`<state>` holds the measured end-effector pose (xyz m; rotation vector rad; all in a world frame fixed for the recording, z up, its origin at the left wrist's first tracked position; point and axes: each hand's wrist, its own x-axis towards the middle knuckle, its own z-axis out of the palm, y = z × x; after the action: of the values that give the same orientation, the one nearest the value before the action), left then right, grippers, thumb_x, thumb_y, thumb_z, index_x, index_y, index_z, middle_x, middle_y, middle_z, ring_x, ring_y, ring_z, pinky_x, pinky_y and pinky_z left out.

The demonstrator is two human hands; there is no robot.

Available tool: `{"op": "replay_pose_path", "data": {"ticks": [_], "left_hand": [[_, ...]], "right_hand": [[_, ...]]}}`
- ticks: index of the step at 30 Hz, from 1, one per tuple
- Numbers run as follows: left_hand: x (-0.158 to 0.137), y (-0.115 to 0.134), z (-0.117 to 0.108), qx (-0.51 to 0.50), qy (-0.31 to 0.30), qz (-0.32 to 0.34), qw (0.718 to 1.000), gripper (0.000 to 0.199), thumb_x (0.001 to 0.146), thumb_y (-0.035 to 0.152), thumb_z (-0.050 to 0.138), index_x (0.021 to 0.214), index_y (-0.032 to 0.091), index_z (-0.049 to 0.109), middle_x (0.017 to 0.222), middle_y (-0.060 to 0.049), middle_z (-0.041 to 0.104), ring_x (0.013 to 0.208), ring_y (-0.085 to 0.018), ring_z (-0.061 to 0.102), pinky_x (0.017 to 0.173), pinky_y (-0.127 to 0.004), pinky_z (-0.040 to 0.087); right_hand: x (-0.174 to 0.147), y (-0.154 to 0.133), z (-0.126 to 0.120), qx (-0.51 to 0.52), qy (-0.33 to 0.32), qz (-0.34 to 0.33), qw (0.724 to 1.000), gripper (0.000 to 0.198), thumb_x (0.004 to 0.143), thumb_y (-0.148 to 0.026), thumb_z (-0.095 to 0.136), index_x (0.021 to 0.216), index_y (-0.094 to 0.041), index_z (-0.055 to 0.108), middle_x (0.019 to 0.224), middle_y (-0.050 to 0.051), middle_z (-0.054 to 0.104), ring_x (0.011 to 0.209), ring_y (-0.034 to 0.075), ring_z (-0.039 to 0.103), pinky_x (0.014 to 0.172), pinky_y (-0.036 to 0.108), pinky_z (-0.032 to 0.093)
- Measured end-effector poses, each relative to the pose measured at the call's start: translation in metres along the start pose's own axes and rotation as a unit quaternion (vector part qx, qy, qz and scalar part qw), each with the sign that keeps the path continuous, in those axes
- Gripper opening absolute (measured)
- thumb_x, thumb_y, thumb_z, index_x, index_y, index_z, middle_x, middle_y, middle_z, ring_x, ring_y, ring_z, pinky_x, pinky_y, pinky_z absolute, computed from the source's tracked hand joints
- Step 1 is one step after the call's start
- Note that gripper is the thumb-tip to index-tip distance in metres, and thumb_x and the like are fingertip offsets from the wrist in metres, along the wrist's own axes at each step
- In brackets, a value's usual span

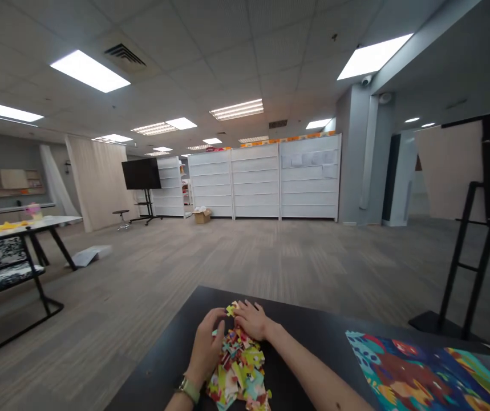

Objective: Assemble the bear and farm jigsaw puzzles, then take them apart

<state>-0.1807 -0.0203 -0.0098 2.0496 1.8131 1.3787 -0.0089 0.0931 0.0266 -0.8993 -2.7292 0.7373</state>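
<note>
A heap of loose jigsaw puzzle pieces [238, 374] in green, pink, red and teal lies on the black table [171, 342]. Along the left and far side of the heap curves my left hand [206, 342], thumb apart from the fingers, a watch with a pale green strap on its wrist. Its fingertips are close to a yellow-green puzzle piece [230, 310] at the heap's far end. My right hand [251, 319] rests palm down over the far right of the heap, its fingers spread. Whatever is under its palm is hidden.
Right of the heap lies a colourful illustrated sheet [420, 371]. A black stand [462, 262] rises beyond the table's right side. At left is a white table [52, 221] with yellow material on it. White shelving [255, 182] and a cardboard box [202, 216] stand farther back.
</note>
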Motion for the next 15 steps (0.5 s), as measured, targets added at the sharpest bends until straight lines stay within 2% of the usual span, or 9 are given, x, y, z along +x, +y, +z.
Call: {"op": "replay_pose_path", "data": {"ticks": [2,4,7,9,11,13,15], "left_hand": [[0.004,-0.018,-0.007,0.006,-0.013,-0.014,1.000,0.035,0.101,0.036,0.038,0.118,0.019,0.064,0.125,-0.014,0.065,0.119,-0.028,0.060,0.105,-0.045,0.047],[0.005,-0.036,-0.012,0.006,-0.048,-0.022,0.999,0.034,0.099,0.039,0.046,0.121,0.022,0.064,0.131,-0.011,0.064,0.123,-0.028,0.058,0.108,-0.045,0.044],[-0.005,-0.051,-0.017,0.022,-0.115,-0.029,0.993,0.040,0.098,0.045,0.050,0.134,0.030,0.059,0.144,-0.005,0.057,0.132,-0.028,0.052,0.114,-0.047,0.039],[-0.015,-0.049,-0.019,0.060,-0.165,-0.026,0.984,0.044,0.099,0.049,0.048,0.139,0.033,0.055,0.149,-0.003,0.052,0.137,-0.029,0.046,0.117,-0.051,0.033],[-0.021,-0.040,-0.019,0.098,-0.199,-0.023,0.975,0.045,0.100,0.052,0.046,0.139,0.033,0.055,0.152,-0.003,0.048,0.141,-0.029,0.042,0.119,-0.054,0.027],[-0.022,-0.031,-0.018,0.117,-0.205,-0.031,0.971,0.045,0.100,0.054,0.043,0.136,0.031,0.058,0.152,-0.005,0.047,0.142,-0.029,0.041,0.119,-0.054,0.027],[-0.019,-0.023,-0.018,0.123,-0.199,-0.037,0.972,0.046,0.101,0.055,0.041,0.136,0.030,0.058,0.152,-0.006,0.048,0.141,-0.028,0.042,0.120,-0.053,0.026]], "right_hand": [[-0.017,0.010,0.001,0.007,-0.007,-0.018,1.000,0.046,0.099,-0.043,0.038,0.136,-0.027,0.059,0.154,0.009,0.045,0.147,0.031,0.031,0.120,0.054,0.017],[-0.041,0.024,0.002,0.018,-0.012,-0.036,0.999,0.050,0.095,-0.049,0.047,0.140,-0.028,0.055,0.152,0.008,0.049,0.145,0.027,0.035,0.120,0.045,0.022],[-0.074,0.039,0.010,0.052,-0.026,-0.037,0.998,0.067,0.092,-0.055,0.052,0.152,-0.026,0.039,0.159,0.011,0.036,0.149,0.028,0.027,0.122,0.045,0.020],[-0.083,0.041,0.017,0.081,-0.030,-0.029,0.996,0.067,0.094,-0.055,0.048,0.153,-0.027,0.035,0.162,0.010,0.032,0.150,0.028,0.024,0.123,0.045,0.019],[-0.074,0.040,0.020,0.079,-0.008,-0.009,0.997,0.061,0.099,-0.052,0.038,0.154,-0.026,0.035,0.162,0.008,0.032,0.150,0.026,0.024,0.122,0.044,0.021],[-0.049,0.037,0.018,0.045,0.019,0.009,0.999,0.058,0.101,-0.047,0.031,0.154,-0.023,0.035,0.162,0.008,0.032,0.150,0.024,0.024,0.122,0.043,0.021],[-0.017,0.034,0.012,0.029,0.002,-0.002,1.000,0.054,0.101,-0.041,0.031,0.151,-0.023,0.042,0.161,0.006,0.034,0.150,0.024,0.023,0.124,0.042,0.015]]}}
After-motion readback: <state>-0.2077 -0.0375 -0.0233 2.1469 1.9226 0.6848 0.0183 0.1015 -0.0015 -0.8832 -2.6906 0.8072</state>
